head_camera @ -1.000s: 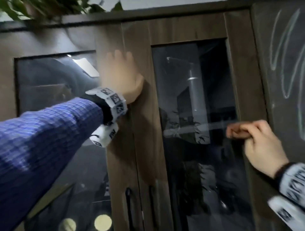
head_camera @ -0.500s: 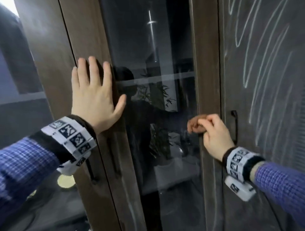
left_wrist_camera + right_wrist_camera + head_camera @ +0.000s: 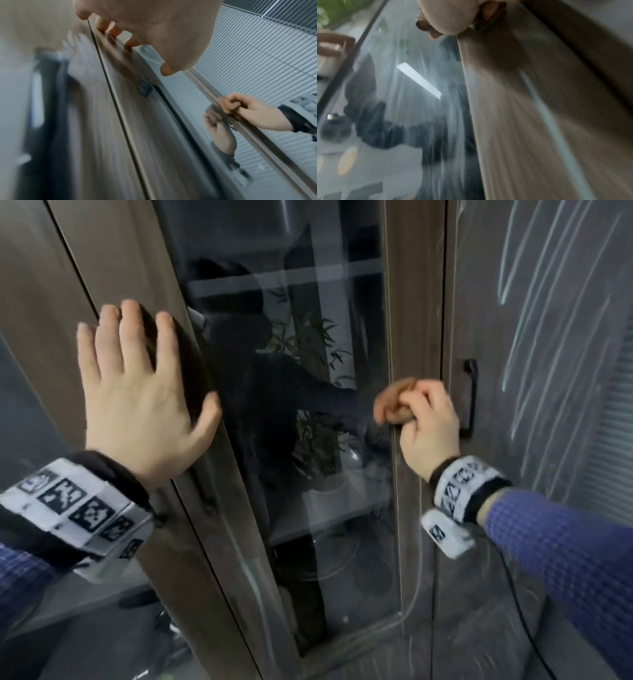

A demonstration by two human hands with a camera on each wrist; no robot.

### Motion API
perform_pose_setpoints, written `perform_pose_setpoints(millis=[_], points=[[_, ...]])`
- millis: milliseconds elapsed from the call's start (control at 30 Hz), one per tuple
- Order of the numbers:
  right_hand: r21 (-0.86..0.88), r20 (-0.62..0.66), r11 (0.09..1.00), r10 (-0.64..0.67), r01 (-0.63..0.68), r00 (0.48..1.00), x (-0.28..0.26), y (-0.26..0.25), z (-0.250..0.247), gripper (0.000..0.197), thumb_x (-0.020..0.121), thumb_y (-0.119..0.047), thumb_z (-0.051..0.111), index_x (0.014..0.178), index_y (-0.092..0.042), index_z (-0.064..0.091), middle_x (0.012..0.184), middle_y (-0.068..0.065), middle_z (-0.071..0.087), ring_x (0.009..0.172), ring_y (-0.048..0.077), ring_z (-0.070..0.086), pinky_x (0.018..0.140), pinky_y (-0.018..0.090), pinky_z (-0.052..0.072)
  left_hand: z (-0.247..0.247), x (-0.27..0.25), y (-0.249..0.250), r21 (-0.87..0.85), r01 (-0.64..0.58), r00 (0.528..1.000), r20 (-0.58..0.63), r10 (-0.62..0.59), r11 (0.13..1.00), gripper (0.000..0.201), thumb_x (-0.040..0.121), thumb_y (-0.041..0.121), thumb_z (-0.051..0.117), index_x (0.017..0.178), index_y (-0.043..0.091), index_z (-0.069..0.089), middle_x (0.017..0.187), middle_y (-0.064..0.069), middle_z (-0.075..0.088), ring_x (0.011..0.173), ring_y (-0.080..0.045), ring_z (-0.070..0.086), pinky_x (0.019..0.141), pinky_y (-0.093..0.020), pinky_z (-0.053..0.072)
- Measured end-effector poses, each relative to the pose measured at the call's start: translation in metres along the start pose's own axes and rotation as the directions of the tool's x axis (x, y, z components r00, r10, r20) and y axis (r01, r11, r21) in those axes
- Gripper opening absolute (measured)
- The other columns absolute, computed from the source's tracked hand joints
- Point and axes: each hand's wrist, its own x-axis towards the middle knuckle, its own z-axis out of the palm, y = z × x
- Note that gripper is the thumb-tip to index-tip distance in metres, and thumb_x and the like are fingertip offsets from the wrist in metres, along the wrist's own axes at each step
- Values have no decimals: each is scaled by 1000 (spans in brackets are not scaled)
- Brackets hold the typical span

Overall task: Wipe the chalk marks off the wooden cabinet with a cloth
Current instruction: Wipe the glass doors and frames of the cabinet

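Risk: right hand (image 3: 426,426), its grip clamped on a bunched brown cloth (image 3: 394,402), rubs the door frame mid-frame; such a small wad may smear chalk or skid onto the glass (image 3: 291,440). Left hand (image 3: 137,402), fingers spread flat, braces at left. Chalk marks (image 3: 534,313): pale slanted strokes, upper right on the cabinet (image 3: 479,594), apparently unwiped.
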Motion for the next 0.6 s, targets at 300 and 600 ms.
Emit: perform_pose_setpoints(millis=[300, 600], points=[[-93, 375, 982, 185, -162, 908, -125, 39, -10, 38, 71, 17, 54, 97, -8, 67, 114, 4, 52, 101, 27, 56, 90, 43, 54, 25, -47, 9, 16, -11, 1000, 26, 11, 1000, 86, 93, 52, 42, 153, -5, 20, 156, -38, 17, 146, -54, 14, 121, -63, 7], [-26, 258, 987, 158, -156, 953, -125, 46, 9, 42, 77, 13, 56, 109, -13, 63, 118, 7, 53, 106, 33, 58, 92, 47, 53, 41, -73, 16, -3, 14, 999, 42, -13, 1000, 85, 94, 49, 43, 153, -6, 17, 157, -39, 15, 147, -55, 12, 122, -59, 2]])
